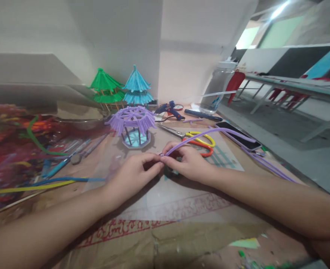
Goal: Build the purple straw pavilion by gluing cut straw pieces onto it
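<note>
1. Your left hand (132, 172) and right hand (186, 161) meet fingertip to fingertip, both pinching the near end of a purple pipe cleaner (209, 131).
2. From your right fingers, that pipe cleaner arches up and away to the right, over a dark phone (239, 135).
3. Just beyond your right hand lie scissors (199, 142) with yellow and orange handles.
4. Straight ahead of your hands stands a purple pavilion model (133, 125); behind it stand a green one (106, 89) and a blue one (137, 87).
5. Farther off beyond your right hand rests a blue glue gun (169, 109).
6. Left of your left hand lies a heap of coloured pipe cleaners (10, 149).
</note>
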`<state>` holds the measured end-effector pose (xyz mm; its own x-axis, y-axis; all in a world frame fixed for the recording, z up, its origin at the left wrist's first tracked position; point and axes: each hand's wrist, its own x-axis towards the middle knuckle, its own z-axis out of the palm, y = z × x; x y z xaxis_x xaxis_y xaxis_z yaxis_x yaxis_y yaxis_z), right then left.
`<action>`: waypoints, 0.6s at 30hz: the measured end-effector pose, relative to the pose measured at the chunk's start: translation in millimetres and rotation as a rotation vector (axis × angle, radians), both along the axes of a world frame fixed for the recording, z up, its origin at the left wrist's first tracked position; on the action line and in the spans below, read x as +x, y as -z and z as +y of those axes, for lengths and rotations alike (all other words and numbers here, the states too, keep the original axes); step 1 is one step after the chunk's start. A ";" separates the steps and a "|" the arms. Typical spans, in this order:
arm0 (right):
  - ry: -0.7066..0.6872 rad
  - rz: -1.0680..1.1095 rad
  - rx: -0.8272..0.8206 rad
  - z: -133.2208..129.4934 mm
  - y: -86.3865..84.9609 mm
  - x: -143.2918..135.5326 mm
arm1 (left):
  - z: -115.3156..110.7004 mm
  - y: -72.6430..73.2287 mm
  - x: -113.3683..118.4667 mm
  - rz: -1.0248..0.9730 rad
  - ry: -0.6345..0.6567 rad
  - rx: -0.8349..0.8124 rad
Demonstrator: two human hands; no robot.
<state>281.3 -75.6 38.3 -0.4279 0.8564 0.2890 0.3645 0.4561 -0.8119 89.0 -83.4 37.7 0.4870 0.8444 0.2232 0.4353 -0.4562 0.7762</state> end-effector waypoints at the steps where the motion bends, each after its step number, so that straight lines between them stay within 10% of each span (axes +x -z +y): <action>1: -0.002 0.004 -0.006 -1.2 -0.6 -1.3 | 0.2 0.8 -0.9 0.010 0.000 0.013; 18: 0.014 0.129 0.017 -1.4 -2.6 -0.6 | 4.1 1.2 -5.1 0.029 0.006 -0.032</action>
<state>280.7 -77.0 40.9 -0.3740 0.8568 0.3550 0.2640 0.4653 -0.8449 83.9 -79.3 36.5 0.4975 0.8482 0.1817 0.4551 -0.4335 0.7778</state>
